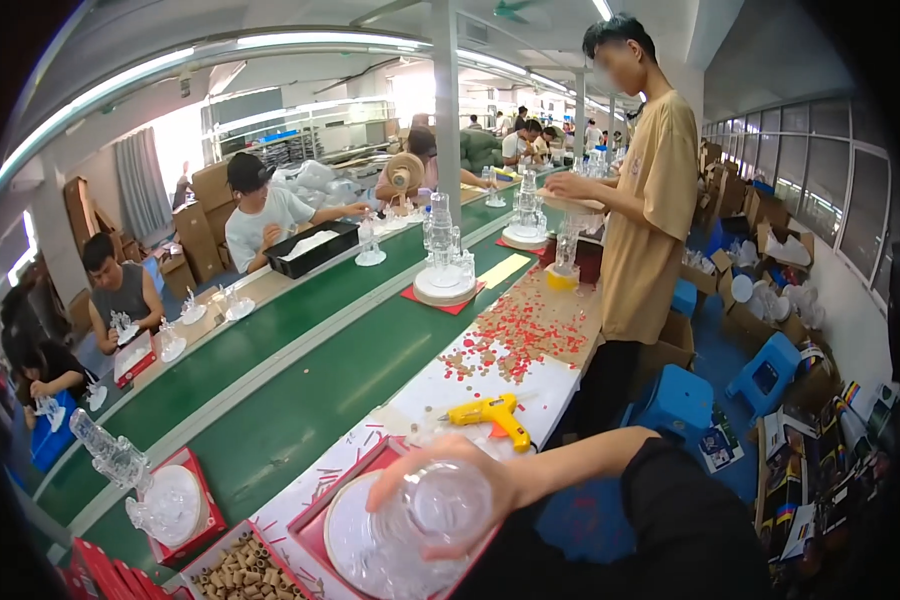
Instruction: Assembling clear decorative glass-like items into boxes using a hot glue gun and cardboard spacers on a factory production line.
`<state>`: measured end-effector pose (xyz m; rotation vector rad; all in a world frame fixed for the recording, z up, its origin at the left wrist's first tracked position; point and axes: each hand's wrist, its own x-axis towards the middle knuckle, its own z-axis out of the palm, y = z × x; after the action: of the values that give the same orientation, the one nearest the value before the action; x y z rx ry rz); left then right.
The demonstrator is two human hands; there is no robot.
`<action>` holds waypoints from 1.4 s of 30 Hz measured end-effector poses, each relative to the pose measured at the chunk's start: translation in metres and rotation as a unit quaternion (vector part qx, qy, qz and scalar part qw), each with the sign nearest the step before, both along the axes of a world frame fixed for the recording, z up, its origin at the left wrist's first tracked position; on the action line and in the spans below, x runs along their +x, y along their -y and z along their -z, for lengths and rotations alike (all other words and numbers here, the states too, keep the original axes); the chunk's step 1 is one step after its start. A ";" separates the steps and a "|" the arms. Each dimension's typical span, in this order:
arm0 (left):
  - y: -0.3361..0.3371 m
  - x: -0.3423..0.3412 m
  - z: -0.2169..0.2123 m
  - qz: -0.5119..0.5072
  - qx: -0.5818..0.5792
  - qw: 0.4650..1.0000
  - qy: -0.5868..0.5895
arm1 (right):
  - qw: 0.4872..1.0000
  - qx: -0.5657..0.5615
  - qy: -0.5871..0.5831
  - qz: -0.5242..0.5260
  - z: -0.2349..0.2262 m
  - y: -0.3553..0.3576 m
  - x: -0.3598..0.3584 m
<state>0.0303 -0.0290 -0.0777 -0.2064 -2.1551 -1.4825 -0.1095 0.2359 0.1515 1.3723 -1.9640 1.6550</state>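
My right hand (440,490) reaches in from the right on a black-sleeved arm and grips a clear, rounded glass-like piece (450,510) from above. The piece sits over a round white disc (355,530) on a red square tray (315,520) at the near edge of the white worktop. My left hand is not visible. Just behind the hand lies a yellow glue gun (490,412). A box of small brown tubes (240,572) stands to the left of the tray.
A green conveyor belt (300,400) runs away to the upper right, carrying clear tower ornaments (442,255) on discs. Another ornament (120,460) lies tilted at left. Small red pieces (515,335) litter the worktop. A person in a yellow shirt (655,200) stands at right near blue stools (675,400).
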 end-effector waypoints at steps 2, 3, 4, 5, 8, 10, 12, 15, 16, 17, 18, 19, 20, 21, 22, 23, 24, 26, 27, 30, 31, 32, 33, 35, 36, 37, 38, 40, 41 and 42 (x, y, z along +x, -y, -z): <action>-0.001 -0.010 0.016 0.126 0.712 0.647 0.240 | 1.000 0.012 0.009 -0.013 -0.001 0.005 0.000; -0.004 -0.017 0.025 0.124 0.714 0.646 0.242 | 0.999 0.005 -0.020 -0.041 0.002 0.009 -0.003; -0.005 -0.023 0.026 0.134 0.712 0.645 0.243 | 0.996 -0.001 -0.056 -0.063 0.001 0.012 0.000; -0.006 -0.027 0.026 0.144 0.709 0.645 0.245 | 0.995 0.021 -0.008 -0.100 0.001 0.011 0.006; -0.010 -0.035 0.026 0.165 0.700 0.648 0.249 | 0.990 -0.034 0.032 -0.133 -0.018 0.015 0.024; -0.011 -0.040 0.025 0.176 0.694 0.652 0.250 | 0.985 -0.064 0.052 -0.151 -0.018 0.015 0.028; -0.012 -0.046 0.024 0.187 0.688 0.655 0.252 | 0.983 -0.086 0.063 -0.153 0.000 0.015 0.026; -0.022 -0.060 0.023 0.208 0.683 0.654 0.250 | 0.979 -0.110 0.077 -0.156 0.021 0.008 0.016; -0.024 -0.060 0.024 0.211 0.682 0.653 0.252 | 0.979 -0.109 0.079 -0.155 0.023 0.004 0.016; -0.026 -0.061 0.024 0.214 0.682 0.651 0.253 | 0.984 -0.090 0.081 -0.131 0.024 -0.001 0.017; -0.029 -0.061 0.025 0.218 0.682 0.650 0.255 | 0.988 -0.070 0.083 -0.106 0.025 -0.005 0.018; -0.034 -0.064 0.025 0.224 0.682 0.646 0.260 | 0.982 -0.077 0.111 -0.130 0.024 -0.011 0.017; -0.039 -0.067 0.025 0.230 0.682 0.642 0.265 | 0.983 -0.075 0.114 -0.124 0.022 -0.014 0.015; -0.044 -0.070 0.025 0.236 0.682 0.638 0.270 | 0.972 -0.101 0.144 -0.155 0.019 -0.016 0.013; -0.048 -0.071 0.025 0.242 0.682 0.634 0.274 | 0.959 -0.128 0.174 -0.186 0.018 -0.018 0.013; -0.053 -0.072 0.026 0.247 0.681 0.631 0.278 | 0.959 -0.106 0.190 -0.179 0.022 -0.023 0.012; -0.057 -0.073 0.025 0.253 0.681 0.627 0.282 | 0.960 -0.106 0.193 -0.174 0.021 -0.023 0.015; -0.063 -0.077 0.023 0.260 0.679 0.624 0.287 | 0.962 -0.143 0.183 -0.141 0.020 -0.020 0.019; -0.066 -0.078 0.022 0.263 0.678 0.622 0.290 | 0.973 -0.110 0.140 -0.148 0.016 -0.021 0.016; -0.072 -0.085 0.016 0.276 0.671 0.620 0.298 | 0.980 -0.108 0.066 -0.155 0.028 -0.013 0.011; -0.073 -0.085 0.014 0.278 0.669 0.620 0.300 | 0.980 -0.110 0.068 -0.154 0.032 -0.012 0.013; -0.074 -0.086 0.011 0.281 0.668 0.620 0.302 | 0.973 -0.137 0.095 -0.158 0.034 -0.010 0.015; -0.076 -0.086 0.009 0.284 0.667 0.619 0.303 | 0.966 -0.163 0.122 -0.161 0.036 -0.009 0.017; -0.086 -0.091 0.002 0.294 0.667 0.616 0.299 | 0.958 -0.183 0.146 -0.166 0.032 -0.012 0.017; -0.091 -0.094 -0.001 0.298 0.668 0.615 0.296 | 0.971 -0.133 0.132 -0.148 0.028 -0.015 0.017; -0.092 -0.097 -0.004 0.301 0.668 0.615 0.293 | 0.981 -0.085 0.118 -0.130 0.025 -0.014 0.015; -0.093 -0.099 -0.006 0.301 0.668 0.615 0.290 | 0.980 -0.084 0.120 -0.134 0.020 -0.011 0.012; -0.085 -0.100 -0.008 0.287 0.673 0.620 0.283 | 0.989 -0.034 0.017 -0.141 0.015 0.003 0.003; -0.080 -0.095 -0.009 0.271 0.679 0.623 0.278 | 0.986 -0.037 0.029 -0.159 0.021 0.004 0.000; -0.073 -0.089 -0.008 0.250 0.686 0.627 0.272 | 0.991 -0.026 -0.015 -0.131 0.032 0.000 -0.003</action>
<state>-0.0585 0.0442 -0.0697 0.2699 -0.6010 -3.3580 -0.1121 0.2361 0.1197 1.6855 -1.7710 1.7686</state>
